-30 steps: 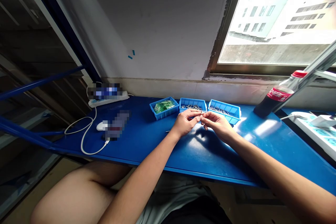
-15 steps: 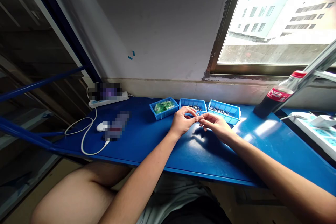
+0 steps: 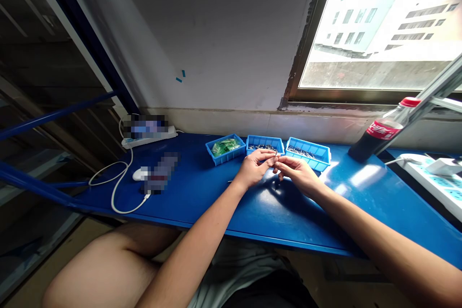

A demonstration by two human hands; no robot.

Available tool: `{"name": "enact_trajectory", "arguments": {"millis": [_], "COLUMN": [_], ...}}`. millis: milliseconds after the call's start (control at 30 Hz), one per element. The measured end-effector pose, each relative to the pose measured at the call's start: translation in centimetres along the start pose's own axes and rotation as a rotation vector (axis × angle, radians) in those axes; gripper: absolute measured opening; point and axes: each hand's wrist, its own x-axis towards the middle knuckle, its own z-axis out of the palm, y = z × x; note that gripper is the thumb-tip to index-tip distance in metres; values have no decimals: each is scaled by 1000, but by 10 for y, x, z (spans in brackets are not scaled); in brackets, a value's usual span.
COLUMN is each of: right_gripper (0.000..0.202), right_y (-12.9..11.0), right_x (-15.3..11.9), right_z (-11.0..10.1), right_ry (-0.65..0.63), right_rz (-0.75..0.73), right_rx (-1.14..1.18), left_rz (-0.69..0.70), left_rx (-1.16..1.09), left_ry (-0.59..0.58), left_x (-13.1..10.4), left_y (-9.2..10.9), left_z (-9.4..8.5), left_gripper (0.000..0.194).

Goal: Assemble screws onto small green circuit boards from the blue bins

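My left hand (image 3: 253, 168) and my right hand (image 3: 296, 171) meet at the fingertips above the blue table, just in front of the middle bin. Both are pinched closed on something tiny between them, too small to make out. Three blue bins stand in a row behind the hands: the left bin (image 3: 227, 157) holds green plastic packets, the middle bin (image 3: 265, 139) holds small dark and metallic parts, and the right bin (image 3: 313, 159) holds thin metallic pieces. A small thin object lies on the table by my left wrist, partly hidden.
A cola bottle (image 3: 383, 131) leans at the right, near a power strip (image 3: 442, 176). On the left of the table (image 3: 202, 187) lie a white mouse-like item (image 3: 138, 174), a blurred device and a white cable (image 3: 114, 197). Another power strip (image 3: 149, 141) sits behind them.
The fingers of my left hand have shifted slightly down and to the right, closer against my right fingertips, showing more of the middle bin. The bins have not moved.
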Motion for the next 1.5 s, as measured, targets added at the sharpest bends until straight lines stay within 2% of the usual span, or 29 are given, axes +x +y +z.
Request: {"name": "enact_trajectory", "arguments": {"millis": [333,467,567,733,833,933,1067,1133,1267,1500], "right_gripper": [45,46,45,44,47,51,37,29,23,26], "right_y": [8,9,12,18,19,17,17,19,27,36], "right_x": [3,4,6,14,16,12,5,3,4,10], "right_z": [-4,-3,-6,-21,-28,-26,-16,-14,-17,-27], "right_ry": [91,128,171,351,407,363,270,213,173,80], "right_rz": [-7,35,49,100,124,77,-240,-368,-424,-445], "right_rx": [9,49,105,291,269,42,-637,-865,-1038,-1111], "left_rz": [116,150,176,170,156,141,95,80,77,59], "left_rx": [216,418,586,748,805,838,893,921,935,914], "left_ry": [-35,29,25,-34,-20,4,-16,-35,-53,-74], "left_x": [-4,-5,-6,-7,-6,-6,-8,-8,-8,-9], "left_y": [4,2,-3,-8,-7,-4,1,3,5,3], "left_z": [2,-1,-3,-6,-8,-10,-11,-10,-9,-7], "left_gripper": [25,27,27,37,36,34,31,30,29,30]}}
